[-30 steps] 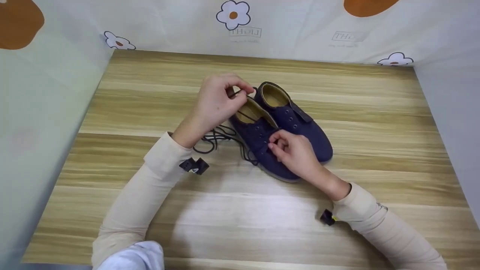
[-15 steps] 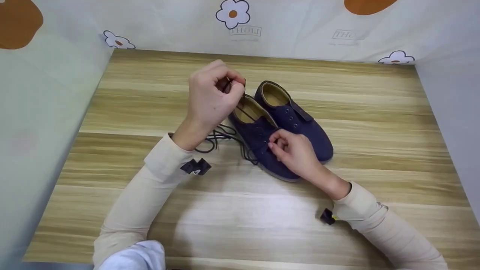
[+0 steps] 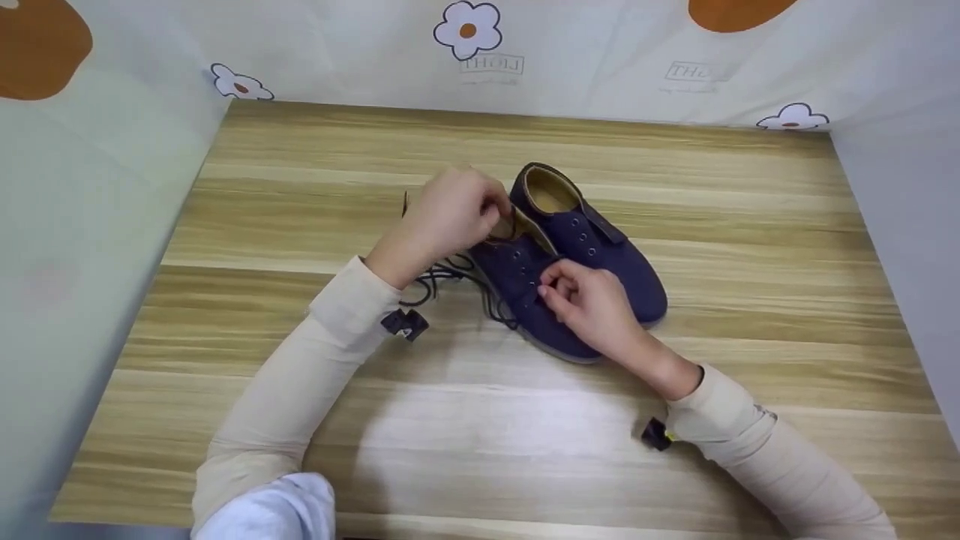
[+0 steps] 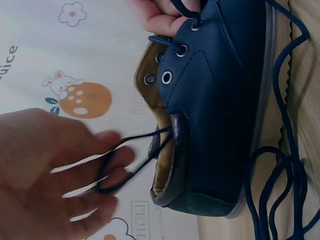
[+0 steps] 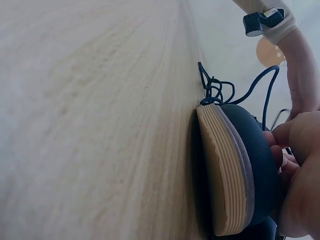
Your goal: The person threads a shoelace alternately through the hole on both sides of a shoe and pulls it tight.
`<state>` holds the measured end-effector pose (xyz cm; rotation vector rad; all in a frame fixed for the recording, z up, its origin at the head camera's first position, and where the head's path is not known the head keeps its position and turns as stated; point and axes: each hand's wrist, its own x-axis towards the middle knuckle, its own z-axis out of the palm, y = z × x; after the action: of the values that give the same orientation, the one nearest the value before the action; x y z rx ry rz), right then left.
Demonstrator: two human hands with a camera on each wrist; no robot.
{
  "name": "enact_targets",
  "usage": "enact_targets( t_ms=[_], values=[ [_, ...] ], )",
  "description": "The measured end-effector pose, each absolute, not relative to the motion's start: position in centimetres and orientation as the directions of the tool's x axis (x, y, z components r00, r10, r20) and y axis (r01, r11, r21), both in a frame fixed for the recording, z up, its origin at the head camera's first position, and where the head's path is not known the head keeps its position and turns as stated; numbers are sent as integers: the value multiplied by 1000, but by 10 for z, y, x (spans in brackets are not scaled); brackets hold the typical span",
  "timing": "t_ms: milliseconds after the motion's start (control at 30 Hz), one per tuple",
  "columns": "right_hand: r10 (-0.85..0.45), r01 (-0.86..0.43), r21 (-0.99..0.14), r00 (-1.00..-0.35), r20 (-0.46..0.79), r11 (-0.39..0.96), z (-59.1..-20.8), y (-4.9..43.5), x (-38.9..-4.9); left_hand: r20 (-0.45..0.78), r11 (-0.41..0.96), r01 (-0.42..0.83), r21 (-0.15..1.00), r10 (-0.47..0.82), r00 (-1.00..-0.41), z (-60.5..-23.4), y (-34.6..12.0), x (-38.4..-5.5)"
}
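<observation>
A navy shoe [image 3: 555, 330] lies on the wooden table, its blue lace threaded through some eyelets. In the head view my left hand [image 3: 457, 210] is over its heel opening, fingers curled around a lace loop. The left wrist view shows this shoelace [image 4: 145, 135] running from the opening to my left hand [image 4: 65, 170], whose fingers are partly blurred. My right hand [image 3: 596, 304] grips the shoe's front upper beside the lower eyelets with bent fingers; exactly what the fingertips pinch is partly hidden. Beyond lies a second navy shoe [image 3: 630, 277] with unlaced eyelets.
Loose coils of lace [image 4: 297, 190] lie on the table beside the near shoe's left side. The wooden table [image 3: 487, 465] extends around both shoes. White patterned sheeting [image 3: 360, 45] stands behind the table and along its sides.
My left hand first rose back and left with the lace, then came down and right over the heel opening. My right hand and both shoes stay in place.
</observation>
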<state>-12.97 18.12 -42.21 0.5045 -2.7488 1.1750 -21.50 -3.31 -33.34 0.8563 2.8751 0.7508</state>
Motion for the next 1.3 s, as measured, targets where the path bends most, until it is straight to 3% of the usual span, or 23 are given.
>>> enact_targets(
  t_ms=[100,167,333,500,567,633,700,833,933,1000,1133,1300],
  values=[
    [-253,-330,-703,-943,216,630,-422,182,-129,-46,715,596,366,653,-756,-340,-31,-216],
    [-254,-324,-716,-945,208,619,-422,183,-129,-71,703,619,350,678,-731,-343,-31,-214],
    [-269,-331,-732,-941,207,595,-419,185,-130,106,644,690,330,701,-705,-344,-33,-200],
    [-265,-321,-751,-943,199,577,-418,188,-130,97,479,839,259,851,-516,-354,-30,-177],
    [-258,-312,-754,-946,194,578,-418,189,-130,81,448,853,267,872,-483,-361,-26,-172],
    [-261,-315,-751,-946,195,581,-418,189,-130,106,438,830,345,860,-498,-363,-24,-170],
    [-269,-328,-742,-941,204,585,-419,188,-130,171,394,769,503,827,-536,-361,-23,-169],
    [-278,-346,-733,-935,219,586,-420,187,-129,321,85,547,833,732,-601,-342,-24,-168],
    [-275,-346,-728,-936,221,592,-419,187,-129,398,-144,413,899,663,-634,-324,-24,-165],
    [-275,-345,-725,-936,219,596,-419,187,-129,420,-222,367,903,638,-646,-312,-25,-163],
    [-278,-341,-732,-937,212,590,-419,187,-130,413,-206,373,905,637,-650,-296,-27,-161],
    [-283,-340,-737,-936,207,584,-419,186,-129,278,-20,347,938,642,-715,-296,-29,-164]
  ],
)
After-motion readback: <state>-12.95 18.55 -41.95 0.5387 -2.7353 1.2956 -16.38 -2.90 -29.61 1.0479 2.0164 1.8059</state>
